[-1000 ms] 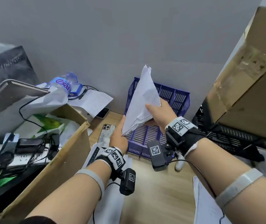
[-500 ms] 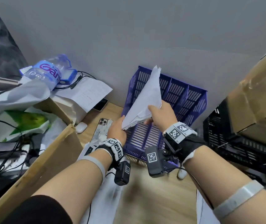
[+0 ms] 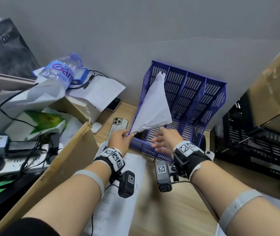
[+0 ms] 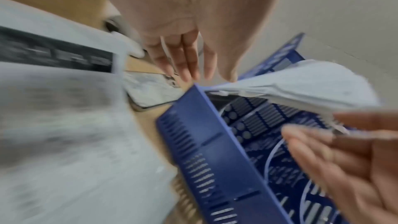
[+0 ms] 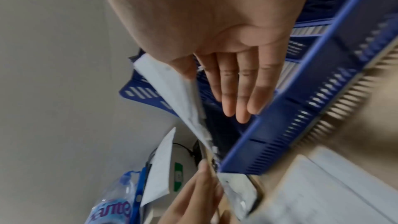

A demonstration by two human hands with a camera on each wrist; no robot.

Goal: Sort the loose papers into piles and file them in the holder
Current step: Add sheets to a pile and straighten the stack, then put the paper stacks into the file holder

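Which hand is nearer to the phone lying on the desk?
Left. The left hand, pinching the papers, sits right beside the phone; the right hand hovers open over the purple holder.

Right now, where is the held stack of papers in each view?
Head: papers centre, over the purple holder, corner pinched by the left hand.
Left wrist: papers upper right.
Right wrist: papers centre-left.
Shared landmark: the holder's slotted front wall.
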